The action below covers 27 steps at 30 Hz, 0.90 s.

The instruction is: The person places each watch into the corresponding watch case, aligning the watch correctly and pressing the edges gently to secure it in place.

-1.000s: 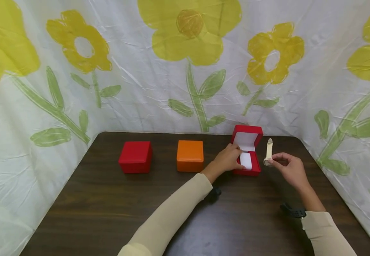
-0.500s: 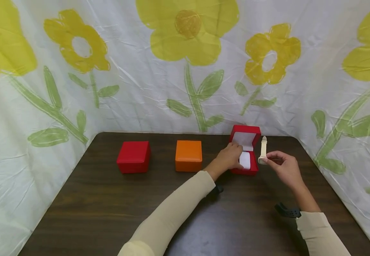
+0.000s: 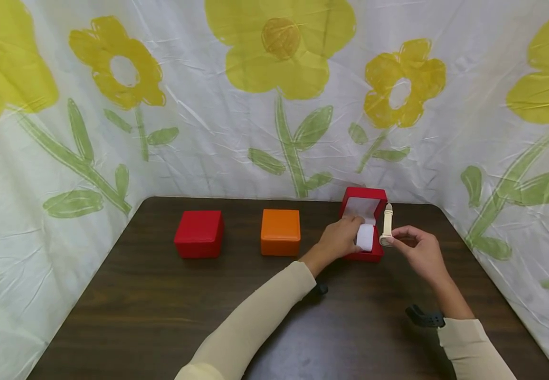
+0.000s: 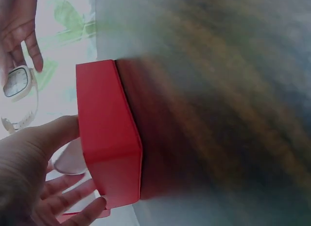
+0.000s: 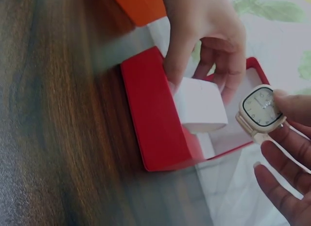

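An open red watch box stands at the table's back right, its lid raised behind it. My left hand reaches into it and pinches the white cushion between thumb and fingers. That cushion sits tilted, partly above the box's rim in the right wrist view. My right hand holds a cream wristwatch by its squarish case, thumb on the edge of the dial. The watch's strap points upward in the head view, just right of the box and apart from the cushion.
A closed orange box stands left of the open one, and a closed red box farther left. All are on a dark wooden table. A white cloth with yellow flowers hangs behind.
My right hand has brought the watch left, closer to the open box. The cushion in my left hand's grip now looks slightly turned and raised. The closed boxes have stayed put.
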Motion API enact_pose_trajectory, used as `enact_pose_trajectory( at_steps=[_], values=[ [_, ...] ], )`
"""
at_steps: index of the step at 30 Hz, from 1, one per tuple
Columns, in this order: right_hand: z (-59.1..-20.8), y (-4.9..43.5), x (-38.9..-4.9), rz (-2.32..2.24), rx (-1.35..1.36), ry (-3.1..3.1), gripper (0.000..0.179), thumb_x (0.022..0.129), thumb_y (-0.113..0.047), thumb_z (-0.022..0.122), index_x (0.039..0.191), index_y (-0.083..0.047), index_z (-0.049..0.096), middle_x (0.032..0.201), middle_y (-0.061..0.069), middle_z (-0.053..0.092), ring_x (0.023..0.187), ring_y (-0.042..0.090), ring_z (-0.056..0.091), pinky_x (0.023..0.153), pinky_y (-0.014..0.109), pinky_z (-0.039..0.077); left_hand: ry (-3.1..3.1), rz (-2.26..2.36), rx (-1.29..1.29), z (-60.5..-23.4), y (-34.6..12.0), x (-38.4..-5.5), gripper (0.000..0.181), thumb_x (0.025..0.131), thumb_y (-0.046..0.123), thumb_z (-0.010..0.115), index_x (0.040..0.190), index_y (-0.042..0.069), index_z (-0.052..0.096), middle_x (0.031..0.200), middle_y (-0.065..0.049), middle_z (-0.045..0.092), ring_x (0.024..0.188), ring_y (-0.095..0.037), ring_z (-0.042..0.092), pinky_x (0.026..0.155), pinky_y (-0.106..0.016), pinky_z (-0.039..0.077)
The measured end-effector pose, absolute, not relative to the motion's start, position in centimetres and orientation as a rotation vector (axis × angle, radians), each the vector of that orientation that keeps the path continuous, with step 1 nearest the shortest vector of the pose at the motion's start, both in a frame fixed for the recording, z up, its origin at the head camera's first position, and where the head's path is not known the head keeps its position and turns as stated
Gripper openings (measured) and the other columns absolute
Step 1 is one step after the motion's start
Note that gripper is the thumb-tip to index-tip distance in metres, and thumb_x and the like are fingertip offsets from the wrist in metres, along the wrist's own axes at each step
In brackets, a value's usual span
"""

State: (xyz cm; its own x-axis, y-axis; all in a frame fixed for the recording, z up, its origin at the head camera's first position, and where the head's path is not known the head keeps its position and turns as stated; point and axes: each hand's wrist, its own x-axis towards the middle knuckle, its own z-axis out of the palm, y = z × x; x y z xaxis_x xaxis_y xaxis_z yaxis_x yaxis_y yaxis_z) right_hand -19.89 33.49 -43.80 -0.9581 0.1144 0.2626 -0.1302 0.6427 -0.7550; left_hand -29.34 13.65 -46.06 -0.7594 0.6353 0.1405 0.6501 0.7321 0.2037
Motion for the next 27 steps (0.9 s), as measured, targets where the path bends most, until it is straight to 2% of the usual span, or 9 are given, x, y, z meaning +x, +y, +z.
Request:
enact_pose_trajectory(
  at_steps=[5,12,15,22,27],
  values=[
    [-43.6,33.2,-19.6,1.209,0.025,-2.574,0.031,0.094,-0.031,0.075,0.108,-0.003,0.073,0.104,0.016,0.073,0.082,0.006,0.065,0.070,0.016,0.054,-2.834,-0.373,-1.077,-46.3,13.7,-29.1,0.071,0.085,0.042,0.082,0.144,0.021,0.048,0.137,0.004,0.055,0.111,-0.008,0.058,0.095,-0.026,0.054],
    [-43.1,32.5,-18.9,1.165,0.059,-2.545,0.026,0.093,-0.027,0.077,0.103,-0.004,0.074,0.099,0.013,0.074,0.084,0.013,0.066,0.069,0.015,0.053,-2.750,-0.466,-1.076,-46.5,13.3,-28.6,0.071,0.084,0.038,0.084,0.143,0.021,0.049,0.135,0.002,0.055,0.103,-0.010,0.059,0.092,-0.026,0.056],
    [-42.8,32.3,-18.6,1.159,0.080,-2.533,0.024,0.092,-0.026,0.077,0.103,-0.004,0.074,0.098,0.013,0.074,0.084,0.010,0.065,0.069,0.015,0.052,-2.717,-0.549,-1.068,-46.5,13.1,-28.3,0.070,0.084,0.034,0.085,0.143,0.020,0.050,0.135,0.000,0.054,0.102,-0.011,0.061,0.092,-0.026,0.056],
    [-42.5,31.8,-18.1,1.171,0.117,-2.510,0.021,0.092,-0.019,0.078,0.107,-0.004,0.075,0.101,0.013,0.075,0.085,0.003,0.064,0.070,0.015,0.052,-2.661,-0.864,-1.087,-46.8,12.9,-28.1,0.068,0.084,0.020,0.085,0.143,0.017,0.051,0.135,-0.003,0.052,0.107,-0.015,0.063,0.100,-0.028,0.052],
    [-42.2,31.4,-17.9,1.161,0.118,-2.502,0.019,0.091,-0.014,0.078,0.106,-0.002,0.075,0.100,0.014,0.075,0.086,0.003,0.065,0.069,0.016,0.050,-2.620,-1.041,-1.069,-46.9,12.7,-28.3,0.068,0.084,0.017,0.085,0.143,0.016,0.052,0.136,-0.003,0.051,0.115,-0.014,0.060,0.102,-0.029,0.051]
  ],
)
